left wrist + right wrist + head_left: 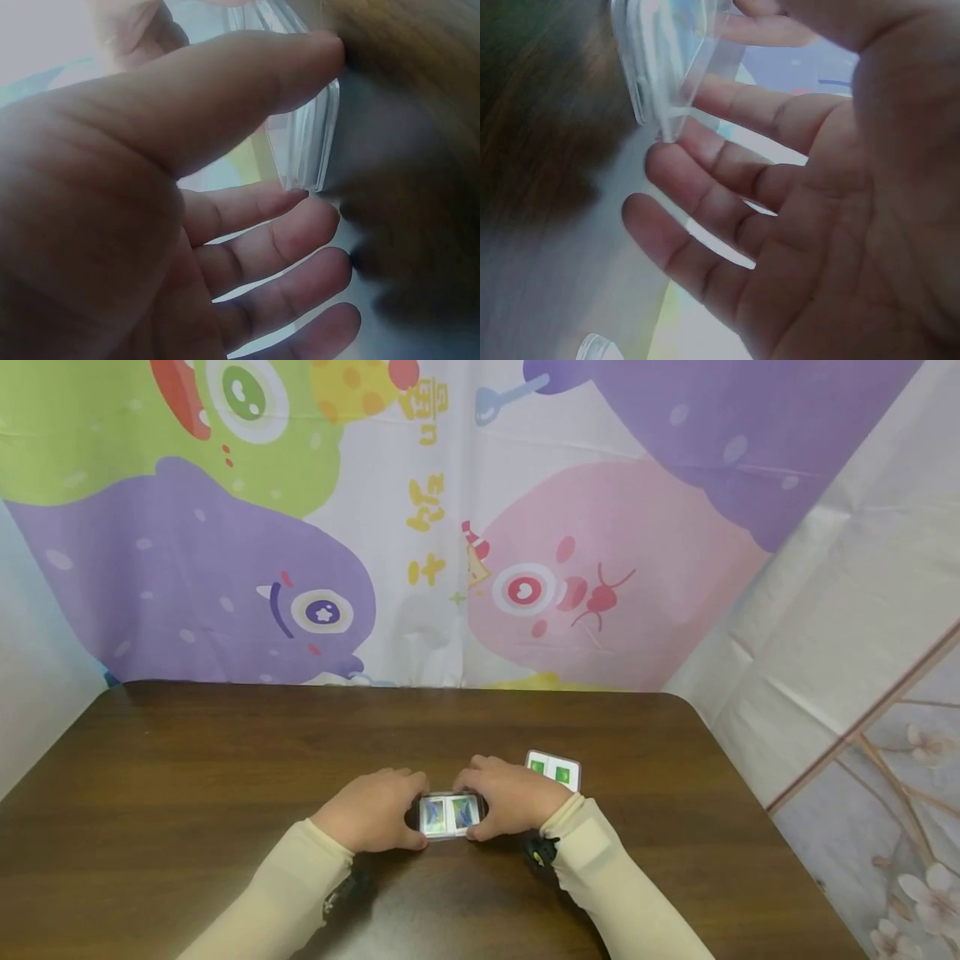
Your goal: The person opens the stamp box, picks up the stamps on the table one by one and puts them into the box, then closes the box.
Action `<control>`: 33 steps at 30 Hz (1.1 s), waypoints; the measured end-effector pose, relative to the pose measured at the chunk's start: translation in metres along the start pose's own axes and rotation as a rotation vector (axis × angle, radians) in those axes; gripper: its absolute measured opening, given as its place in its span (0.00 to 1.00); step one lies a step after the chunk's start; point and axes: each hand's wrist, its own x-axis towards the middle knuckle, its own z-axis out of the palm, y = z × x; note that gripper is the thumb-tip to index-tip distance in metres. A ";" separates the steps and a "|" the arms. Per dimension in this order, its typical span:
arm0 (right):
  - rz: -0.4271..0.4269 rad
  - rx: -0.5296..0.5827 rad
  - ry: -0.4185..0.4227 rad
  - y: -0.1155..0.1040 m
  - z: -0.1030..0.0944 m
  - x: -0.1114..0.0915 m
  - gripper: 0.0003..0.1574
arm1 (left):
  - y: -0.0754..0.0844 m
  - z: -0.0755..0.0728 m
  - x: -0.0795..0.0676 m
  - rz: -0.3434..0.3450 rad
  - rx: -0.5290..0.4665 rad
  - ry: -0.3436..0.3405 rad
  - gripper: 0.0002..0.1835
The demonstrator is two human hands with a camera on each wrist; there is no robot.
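A small stack of clear plastic-edged cards [450, 817] lies between the two hands, its top face showing two blue-green pictures side by side. The left hand [375, 812] pinches its left end, thumb at the near corner and a forefinger at the far one. At the other end the right hand [516, 797] holds it the same way. In the left wrist view the layered clear edges of the stack [309, 142] show between thumb and fingers, with the other fingers spread below. The right wrist view shows the layered stack [660, 67] against the fingertips.
Behind the right hand lies another card [564, 773] with two green pictures, partly covered by that hand. The brown wooden table [225, 735] ends at a cartoon-printed cloth [420, 643]. A flower-printed panel [900, 793] stands to the right.
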 end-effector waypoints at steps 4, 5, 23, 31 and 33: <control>-0.009 0.008 0.008 0.000 0.000 0.000 0.32 | 0.000 -0.001 0.000 -0.007 0.002 -0.005 0.27; -0.011 0.009 0.009 0.000 0.000 0.000 0.32 | 0.000 -0.001 0.000 -0.008 0.004 -0.006 0.27; -0.038 0.033 0.000 0.000 0.001 0.002 0.33 | 0.001 -0.004 -0.003 -0.024 -0.019 -0.003 0.29; -0.020 0.019 0.002 0.002 0.002 0.003 0.35 | 0.001 -0.005 -0.004 -0.038 -0.025 -0.003 0.27; -0.027 0.005 0.012 0.002 0.003 0.003 0.33 | 0.001 -0.005 -0.004 -0.041 -0.022 -0.007 0.27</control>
